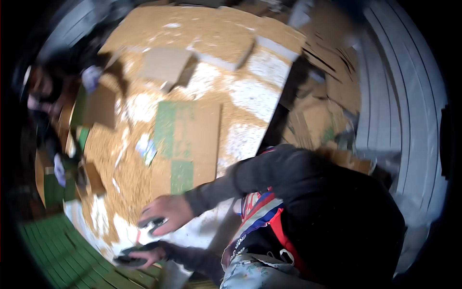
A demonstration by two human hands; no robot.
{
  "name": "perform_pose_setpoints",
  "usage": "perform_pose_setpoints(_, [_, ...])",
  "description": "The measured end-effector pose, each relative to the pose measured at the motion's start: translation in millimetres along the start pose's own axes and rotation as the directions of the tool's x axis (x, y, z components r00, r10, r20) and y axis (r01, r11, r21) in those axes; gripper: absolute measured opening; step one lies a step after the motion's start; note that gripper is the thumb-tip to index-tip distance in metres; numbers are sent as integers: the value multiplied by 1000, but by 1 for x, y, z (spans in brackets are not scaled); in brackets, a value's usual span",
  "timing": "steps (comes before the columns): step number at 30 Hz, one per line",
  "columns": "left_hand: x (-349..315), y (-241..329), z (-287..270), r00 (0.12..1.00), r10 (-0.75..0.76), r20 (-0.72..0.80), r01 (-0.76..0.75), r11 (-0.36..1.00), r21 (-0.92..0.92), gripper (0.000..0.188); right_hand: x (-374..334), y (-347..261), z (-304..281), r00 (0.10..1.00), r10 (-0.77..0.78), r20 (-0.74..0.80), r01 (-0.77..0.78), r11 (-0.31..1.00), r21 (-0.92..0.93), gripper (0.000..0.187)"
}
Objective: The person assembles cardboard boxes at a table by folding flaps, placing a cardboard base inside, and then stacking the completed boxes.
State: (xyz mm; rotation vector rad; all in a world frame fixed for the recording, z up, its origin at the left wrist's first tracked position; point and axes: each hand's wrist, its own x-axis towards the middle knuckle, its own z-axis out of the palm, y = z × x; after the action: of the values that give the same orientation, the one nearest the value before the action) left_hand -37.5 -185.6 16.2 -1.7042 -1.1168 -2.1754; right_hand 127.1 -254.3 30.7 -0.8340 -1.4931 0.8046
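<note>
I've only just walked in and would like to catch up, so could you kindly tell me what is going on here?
The person's right hand and left hand are close together near the edge of a broad white surface strewn with tan bits, each at a small dark object; blur hides how firmly either is held. A cardboard piece with green patches lies near the right hand. At the left of the view, a co-worker's hands, apparently gloved, are at cardboard boxes.

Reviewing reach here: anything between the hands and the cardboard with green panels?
Right hand: nothing visible between it and the cardboard with green panels. Left hand: in this view, the right hand lies across its direct line to the cardboard.
</note>
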Motion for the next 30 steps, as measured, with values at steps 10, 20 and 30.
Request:
perform_pose_setpoints(10, [-285, 373, 234, -107, 774, 624, 436, 601, -670, 48, -521, 102, -343, -537, 283, -795, -117, 908, 403, 31])
perform_pose_setpoints(20, [-481, 405, 294, -168, 888, 428, 207, 456, -866, 66, -877, 261, -575, -954, -300, 6, -43, 154, 987, 85])
perform_pose_setpoints(30, [-450, 336, 275, -497, 413, 763, 152, 907, -392, 83, -814, 317, -581, -547, -467, -695, -792, 17, 611, 30])
